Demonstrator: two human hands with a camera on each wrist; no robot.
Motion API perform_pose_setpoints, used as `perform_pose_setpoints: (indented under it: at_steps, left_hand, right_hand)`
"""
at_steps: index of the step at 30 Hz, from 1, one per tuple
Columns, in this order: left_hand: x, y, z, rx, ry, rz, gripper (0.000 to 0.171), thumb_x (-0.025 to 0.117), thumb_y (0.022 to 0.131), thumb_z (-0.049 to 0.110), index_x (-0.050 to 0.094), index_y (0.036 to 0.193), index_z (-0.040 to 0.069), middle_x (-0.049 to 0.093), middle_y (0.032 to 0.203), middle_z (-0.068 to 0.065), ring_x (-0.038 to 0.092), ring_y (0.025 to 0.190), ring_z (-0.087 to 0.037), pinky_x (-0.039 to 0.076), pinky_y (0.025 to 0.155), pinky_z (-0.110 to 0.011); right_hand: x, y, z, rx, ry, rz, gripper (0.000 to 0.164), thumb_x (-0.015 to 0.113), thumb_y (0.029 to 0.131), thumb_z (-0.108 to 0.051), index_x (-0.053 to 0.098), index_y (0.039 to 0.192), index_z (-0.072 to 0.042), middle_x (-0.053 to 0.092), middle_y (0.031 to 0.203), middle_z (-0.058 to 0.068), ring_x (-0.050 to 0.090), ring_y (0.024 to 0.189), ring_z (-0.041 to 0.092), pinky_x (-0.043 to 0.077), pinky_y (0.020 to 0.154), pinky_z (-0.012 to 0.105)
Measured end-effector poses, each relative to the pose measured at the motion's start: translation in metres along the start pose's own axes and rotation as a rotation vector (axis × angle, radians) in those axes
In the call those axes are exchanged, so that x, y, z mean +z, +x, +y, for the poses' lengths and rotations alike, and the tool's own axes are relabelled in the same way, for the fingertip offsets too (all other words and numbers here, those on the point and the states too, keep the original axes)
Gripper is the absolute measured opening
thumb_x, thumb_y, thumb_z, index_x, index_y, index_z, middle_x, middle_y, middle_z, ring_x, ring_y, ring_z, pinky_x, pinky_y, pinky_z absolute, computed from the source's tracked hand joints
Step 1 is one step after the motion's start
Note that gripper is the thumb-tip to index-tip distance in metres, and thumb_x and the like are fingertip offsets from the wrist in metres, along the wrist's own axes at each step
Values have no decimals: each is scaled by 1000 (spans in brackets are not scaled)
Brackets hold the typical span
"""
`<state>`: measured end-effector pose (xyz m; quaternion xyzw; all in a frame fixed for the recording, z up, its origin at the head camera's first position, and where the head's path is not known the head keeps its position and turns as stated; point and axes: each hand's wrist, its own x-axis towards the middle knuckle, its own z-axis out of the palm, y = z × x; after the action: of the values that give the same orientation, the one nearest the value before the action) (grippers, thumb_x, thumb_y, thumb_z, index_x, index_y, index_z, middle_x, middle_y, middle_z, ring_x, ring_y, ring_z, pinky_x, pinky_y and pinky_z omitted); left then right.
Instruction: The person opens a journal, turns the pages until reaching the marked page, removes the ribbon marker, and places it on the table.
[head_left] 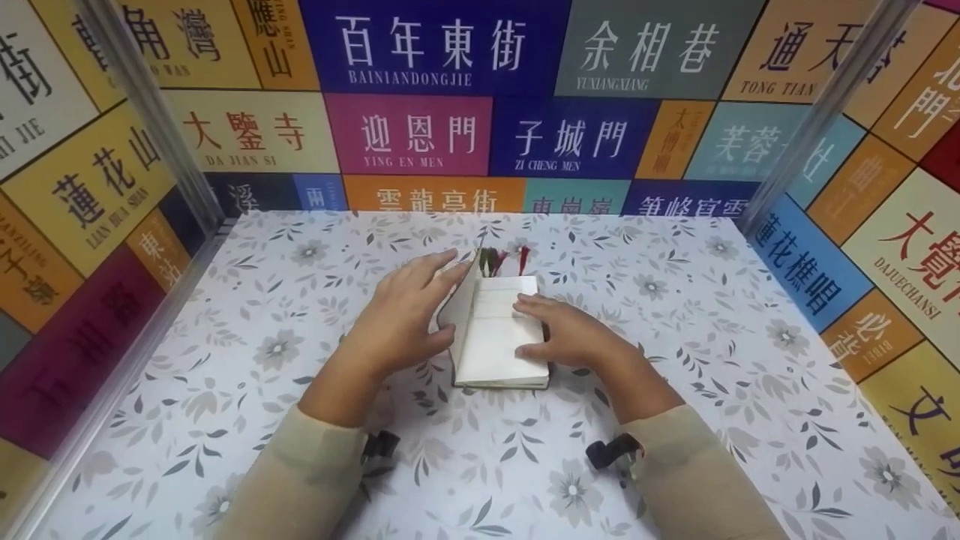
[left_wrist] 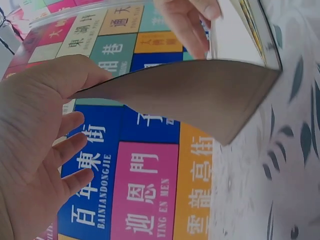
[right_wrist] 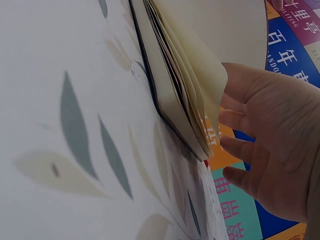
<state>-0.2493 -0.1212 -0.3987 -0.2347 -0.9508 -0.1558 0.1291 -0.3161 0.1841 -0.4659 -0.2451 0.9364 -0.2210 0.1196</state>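
Note:
A small notebook (head_left: 506, 349) lies on the table with its front cover (left_wrist: 190, 90) raised at a steep angle. Its blank cream pages (right_wrist: 192, 75) face up, the right edge of the top leaves curling upward. My left hand (head_left: 409, 311) is at the cover's outer side, one digit meeting its free edge, the other fingers spread loosely away from it. Over the right side of the pages, my right hand (head_left: 566, 330) rests with extended fingers. A lifted leaf hides part of its thumb in the right wrist view.
Red ribbon ends (head_left: 523, 260) and a dark green one (head_left: 487, 260) stick out beyond the notebook's top. The table (head_left: 300, 420) has a floral cover. Panels (head_left: 420, 135) with coloured name signs stand behind and at both sides, with clear corner strips (head_left: 817, 105).

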Motion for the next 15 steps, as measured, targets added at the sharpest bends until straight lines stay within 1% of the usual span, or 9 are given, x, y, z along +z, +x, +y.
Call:
perform_pose_setpoints:
  at_steps: [5,9,15]
  left_hand:
    - [0,-1,-8,-20,24,-9,91,85,89,30,38,166,34,32,177,1,34,162,-31,30,131,-61]
    - [1,-1,-10,-29,60,-37,85,86,89,30,44,164,32,33,177,-1,32,163,-31,29,132,-61]
    - [3,-3,-13,-89,149,-94,80,88,89,34,51,160,31,33,177,-2,28,165,-31,27,133,-62]
  right_hand:
    - [-1,1,0,23,-12,-22,88,82,91,-48,40,167,-27,30,178,0,26,166,34,21,136,59]
    - [0,1,0,41,-4,-37,89,82,91,-47,40,167,-27,30,178,-1,26,166,34,20,136,58]
    - [4,3,-2,31,7,-43,89,83,91,-46,40,166,-25,30,178,0,26,167,32,19,137,57]
